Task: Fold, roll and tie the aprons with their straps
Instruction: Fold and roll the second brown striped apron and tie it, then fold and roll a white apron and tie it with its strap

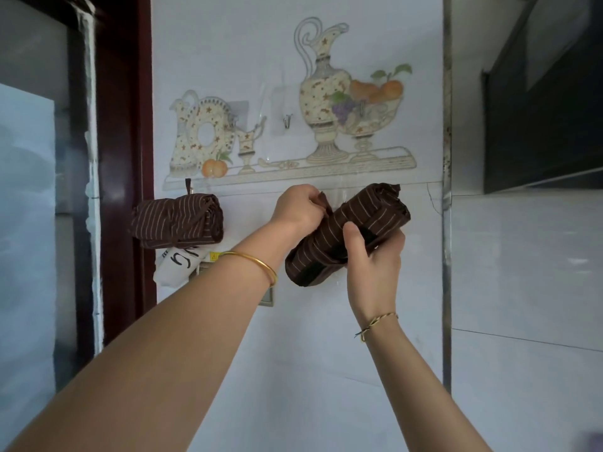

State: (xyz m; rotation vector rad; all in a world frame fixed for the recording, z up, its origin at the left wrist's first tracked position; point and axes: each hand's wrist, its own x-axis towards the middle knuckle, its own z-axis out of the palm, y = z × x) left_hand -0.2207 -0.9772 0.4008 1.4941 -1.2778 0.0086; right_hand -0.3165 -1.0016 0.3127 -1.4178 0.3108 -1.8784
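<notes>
A rolled brown striped apron (359, 220) is held up against the white tiled wall, tilted with its right end higher. My right hand (372, 256) grips the roll from below, thumb across its front by a dark strap. My left hand (300, 207) pinches a small brown strap loop at the roll's upper left edge. A second rolled brown striped apron (177, 221) hangs to the left from a wall hook by its strap loop.
Clear adhesive hooks (287, 120) sit higher on the wall among a jug and fruit decal (323, 93). A white bag (177, 262) hangs under the left apron. A dark red door frame (124, 158) stands left, a dark cabinet (541, 109) at right.
</notes>
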